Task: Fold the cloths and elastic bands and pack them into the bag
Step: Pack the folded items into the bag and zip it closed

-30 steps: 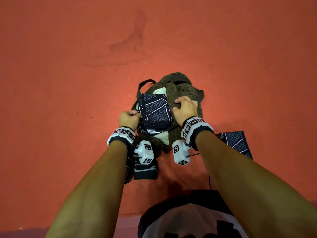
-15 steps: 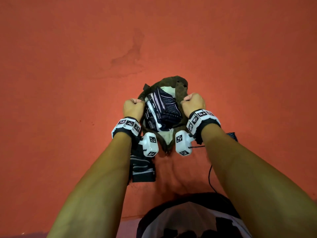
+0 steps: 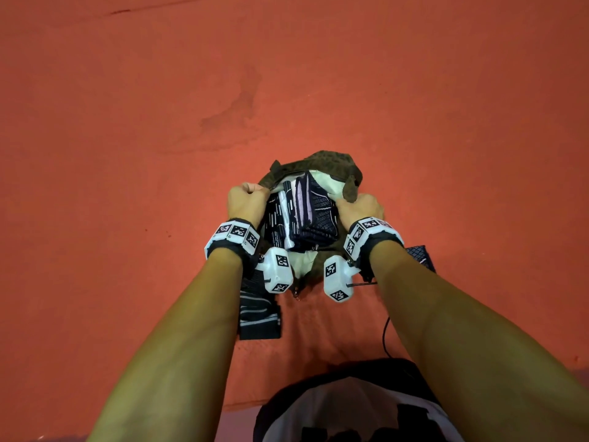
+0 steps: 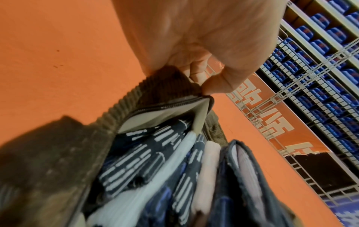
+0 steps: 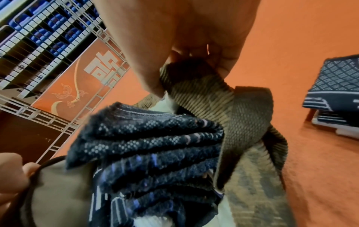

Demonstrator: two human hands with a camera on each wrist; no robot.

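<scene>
Most of the packing looks done: a stack of folded dark patterned cloths stands on edge inside the brown corduroy bag on the orange floor. The left hand and right hand each grip a side of the bag's mouth, holding it open. Still outside lie a folded striped piece near the left wrist and a diamond-patterned folded cloth behind the right wrist.
</scene>
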